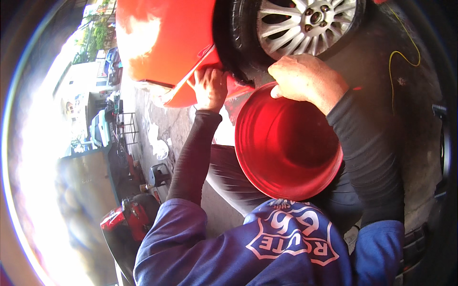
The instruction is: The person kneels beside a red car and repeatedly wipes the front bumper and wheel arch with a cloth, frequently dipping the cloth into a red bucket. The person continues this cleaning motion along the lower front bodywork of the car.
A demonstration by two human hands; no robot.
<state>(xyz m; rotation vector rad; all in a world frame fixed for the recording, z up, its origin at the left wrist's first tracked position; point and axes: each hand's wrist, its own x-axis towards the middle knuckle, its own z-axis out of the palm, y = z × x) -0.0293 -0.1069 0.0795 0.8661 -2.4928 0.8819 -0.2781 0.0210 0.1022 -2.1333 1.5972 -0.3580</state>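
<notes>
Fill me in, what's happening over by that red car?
Someone in a blue shirt is beside a red car, close to its wheel. Their right hand grips the rim of a red bucket in front of their body. Their left hand is at the car's lower edge; whether it grips that edge is hard to tell.

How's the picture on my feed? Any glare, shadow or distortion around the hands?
Head view: glare whites out the far left; head view: a bright reflection bleaches part of the red car panel; head view: shadow darkens the inside of the red bucket, while the left hand and right hand show clearly; head view: fisheye curves the dark rim.
</notes>
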